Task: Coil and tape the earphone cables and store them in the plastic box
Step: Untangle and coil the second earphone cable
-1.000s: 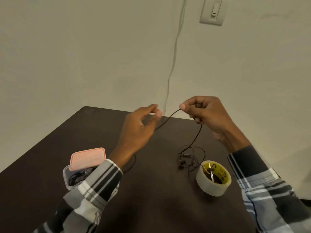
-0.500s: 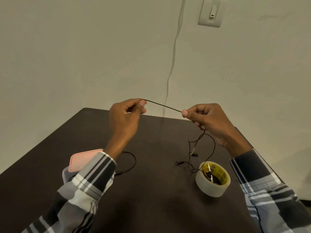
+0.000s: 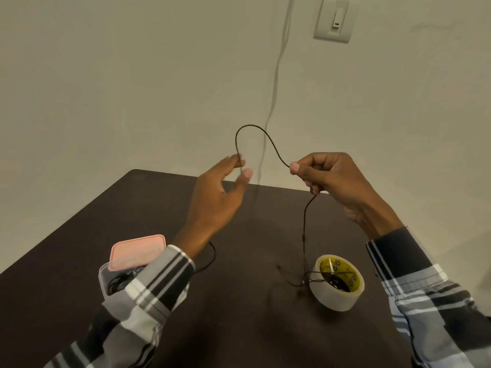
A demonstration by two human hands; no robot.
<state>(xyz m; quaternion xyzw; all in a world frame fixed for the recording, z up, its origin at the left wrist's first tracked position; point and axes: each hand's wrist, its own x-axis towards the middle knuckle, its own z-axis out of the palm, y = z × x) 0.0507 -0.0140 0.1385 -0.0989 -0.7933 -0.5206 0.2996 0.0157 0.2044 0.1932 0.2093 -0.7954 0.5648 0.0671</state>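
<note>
Earphone cable [image 3: 255, 131] arches between pinching left hand [image 3: 218, 192] and right hand [image 3: 334, 179]; lower end blurred near tape roll [image 3: 336, 284].

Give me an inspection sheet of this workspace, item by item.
Surface: dark table, bare at its far left.
Job's things: black earphone cable arched in the air between both hands, its lower end trailing to the table by the tape roll; plastic box with pink lid askew on top, dark cables inside.
Clutter: nothing seen.
Grippers: left hand pinches the cable at its fingertips; right hand grips it in curled fingers.
Cables: pale cord running down the wall.
Surroundings: plain wall, wall switch at upper right.
</note>
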